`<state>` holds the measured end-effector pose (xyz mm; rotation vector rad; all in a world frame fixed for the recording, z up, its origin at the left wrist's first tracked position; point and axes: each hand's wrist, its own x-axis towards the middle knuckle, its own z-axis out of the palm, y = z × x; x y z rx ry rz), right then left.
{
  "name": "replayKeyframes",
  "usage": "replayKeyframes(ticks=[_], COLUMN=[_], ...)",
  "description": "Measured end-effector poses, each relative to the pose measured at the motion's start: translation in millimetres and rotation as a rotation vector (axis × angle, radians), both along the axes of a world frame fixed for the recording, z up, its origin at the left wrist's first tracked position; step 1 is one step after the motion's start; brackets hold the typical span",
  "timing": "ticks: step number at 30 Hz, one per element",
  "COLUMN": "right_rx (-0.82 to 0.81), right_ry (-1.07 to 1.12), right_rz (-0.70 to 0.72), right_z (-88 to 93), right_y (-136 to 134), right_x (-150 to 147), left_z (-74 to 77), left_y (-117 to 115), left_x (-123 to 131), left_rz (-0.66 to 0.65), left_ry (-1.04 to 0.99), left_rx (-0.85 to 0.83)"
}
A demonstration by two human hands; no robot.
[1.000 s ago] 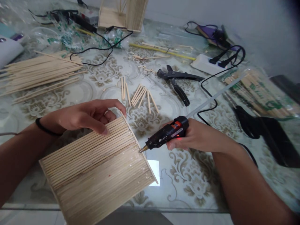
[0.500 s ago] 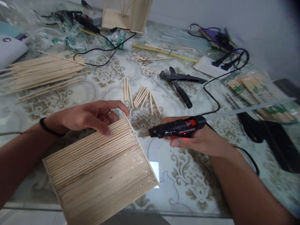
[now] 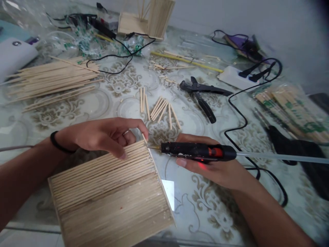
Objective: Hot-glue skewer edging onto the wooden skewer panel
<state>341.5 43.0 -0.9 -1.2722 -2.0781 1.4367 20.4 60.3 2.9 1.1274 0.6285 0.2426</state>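
A panel of wooden sticks point(image 3: 110, 195), laid side by side with thin edge strips, tilts over the table's front edge. My left hand point(image 3: 108, 137) grips its far edge, thumb on the face and index finger at the far right corner. Wrapped in my right hand point(image 3: 205, 164) is a black hot glue gun point(image 3: 195, 151) with a red light and a clear glue stick point(image 3: 277, 157) out of its back. Its nozzle points left and meets the panel's right edge near that corner. Whitish glue marks show along this edge.
Short cut sticks point(image 3: 159, 109) lie beyond the panel, with black cutters point(image 3: 203, 94) to their right. Long sticks point(image 3: 56, 77) are piled at left. A white power strip point(image 3: 239, 78), packed sticks point(image 3: 290, 109) and cords lie right. A stick-built structure point(image 3: 159, 20) stands at the back.
The glue gun has moved left and levelled, bringing its nozzle from beside the panel to the edge near the upper corner. The left hand keeps its grip. The whole view has shifted slightly.
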Motion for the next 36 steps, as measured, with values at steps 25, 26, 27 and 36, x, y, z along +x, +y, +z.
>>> replayKeyframes(ticks=[25,26,27,36], right_rx=[-0.229,-0.256,-0.277,-0.376], right_ry=[0.114,0.149,0.182,0.386], right_rz=[-0.044,-0.082,-0.121,-0.256], right_z=[2.1,-0.2,-3.0,-19.5], right_y=[6,5,5,8], right_x=[-1,2,4,8], left_z=[-0.2,-0.5,-0.7,-0.7], left_y=[-1,-1,-1,-1], left_x=[0,0,0,-3], left_rz=[0.002,0.003,0.004,0.021], left_ry=[0.009,0.017,0.020,0.025], left_rx=[-0.002,0.001,0.002,-0.028])
